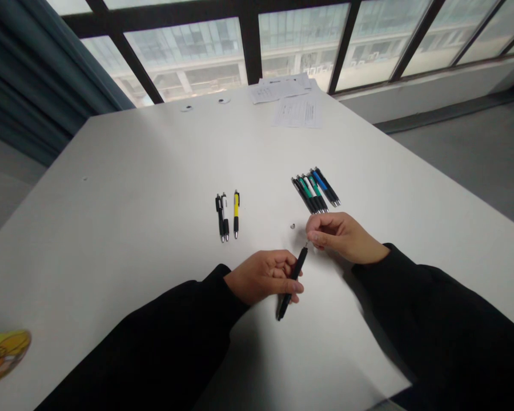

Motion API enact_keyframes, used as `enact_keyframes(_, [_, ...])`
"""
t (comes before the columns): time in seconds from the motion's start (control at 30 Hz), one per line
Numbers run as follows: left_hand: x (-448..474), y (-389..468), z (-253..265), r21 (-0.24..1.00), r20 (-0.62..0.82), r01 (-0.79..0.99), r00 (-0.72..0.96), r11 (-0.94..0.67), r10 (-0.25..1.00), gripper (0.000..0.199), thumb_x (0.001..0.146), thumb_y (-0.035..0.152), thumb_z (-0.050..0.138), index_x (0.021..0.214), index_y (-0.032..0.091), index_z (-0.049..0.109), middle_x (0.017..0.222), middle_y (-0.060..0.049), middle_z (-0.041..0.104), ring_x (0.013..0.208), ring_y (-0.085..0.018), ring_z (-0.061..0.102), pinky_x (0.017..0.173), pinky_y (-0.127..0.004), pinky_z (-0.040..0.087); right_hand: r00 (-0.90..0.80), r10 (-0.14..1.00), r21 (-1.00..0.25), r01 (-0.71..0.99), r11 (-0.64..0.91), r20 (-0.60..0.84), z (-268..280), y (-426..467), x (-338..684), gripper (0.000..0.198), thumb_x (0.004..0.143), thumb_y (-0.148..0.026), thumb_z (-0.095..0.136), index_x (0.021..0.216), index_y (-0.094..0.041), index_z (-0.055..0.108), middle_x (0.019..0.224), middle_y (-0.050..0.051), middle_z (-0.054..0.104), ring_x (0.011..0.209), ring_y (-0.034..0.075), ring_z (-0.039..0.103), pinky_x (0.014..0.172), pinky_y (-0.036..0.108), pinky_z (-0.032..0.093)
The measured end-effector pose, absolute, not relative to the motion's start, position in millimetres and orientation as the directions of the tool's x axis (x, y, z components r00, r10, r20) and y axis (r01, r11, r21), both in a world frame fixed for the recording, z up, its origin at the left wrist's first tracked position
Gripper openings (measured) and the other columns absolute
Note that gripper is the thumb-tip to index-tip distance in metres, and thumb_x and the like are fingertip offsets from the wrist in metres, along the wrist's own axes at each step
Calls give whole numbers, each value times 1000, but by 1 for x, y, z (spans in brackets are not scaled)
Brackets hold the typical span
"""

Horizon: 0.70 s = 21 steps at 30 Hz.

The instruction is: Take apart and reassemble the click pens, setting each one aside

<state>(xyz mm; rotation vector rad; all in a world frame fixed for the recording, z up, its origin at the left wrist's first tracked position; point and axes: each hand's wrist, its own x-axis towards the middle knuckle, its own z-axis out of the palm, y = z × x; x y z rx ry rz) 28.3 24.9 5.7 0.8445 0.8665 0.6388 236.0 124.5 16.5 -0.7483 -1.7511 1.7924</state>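
Near the table's front, my left hand [268, 278] grips a black pen [292, 284] between thumb and fingers, its upper end slanting toward the right hand. From that end sticks a thin silvery piece [307, 244], perhaps the refill tip or spring. My right hand [340, 235] pinches at this piece, with the fingertips partly hiding it. A small silvery part [292, 226], like a pen's tip cone, lies on the table just left of the right fingers.
Several pens [314, 191] in black, green, white and blue lie side by side beyond my right hand. Left of centre are a black pen [220, 220], a white pen [225, 217] and a yellow pen [236, 214]. Papers [297, 108] rest at the white table's [132, 228] far edge.
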Motion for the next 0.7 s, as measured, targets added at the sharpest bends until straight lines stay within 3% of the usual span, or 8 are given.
enact_keyframes(0.27, [29, 25, 6, 838, -389, -151, 509, 524, 768, 39, 66, 32, 89, 86, 12, 63, 69, -1, 68, 61, -15, 71, 61, -27, 57, -706, 707, -999, -22, -50, -20, 16, 125, 237, 24, 73, -33, 84, 76, -16, 68, 69, -1, 58, 61, 11, 48, 58, 26, 39])
enact_keyframes(0.5, [28, 25, 5, 840, -377, -155, 522, 520, 765, 38, 66, 31, 89, 86, 12, 63, 69, -2, 69, 62, -15, 71, 63, -27, 57, -806, 592, -997, -62, -49, 20, 12, 126, 237, 16, 76, -29, 83, 81, -16, 74, 73, 1, 64, 69, 13, 56, 66, 28, 46])
enact_keyframes(0.6, [28, 25, 4, 845, -369, -163, 513, 510, 775, 38, 66, 31, 89, 86, 12, 63, 70, -2, 69, 63, -15, 71, 64, -27, 57, -823, 567, -994, -95, -53, 49, 7, 127, 238, 33, 75, -37, 84, 98, -17, 74, 79, 2, 65, 65, 12, 54, 61, 27, 45])
enact_keyframes(0.7, [29, 25, 5, 845, -369, -168, 504, 508, 781, 40, 66, 33, 89, 87, 12, 63, 71, -2, 69, 62, -15, 70, 64, -27, 57, -725, 678, -992, -68, 104, 121, 2, 128, 239, 43, 93, -54, 59, 109, -16, 71, 90, 6, 66, 64, 13, 53, 59, 28, 44])
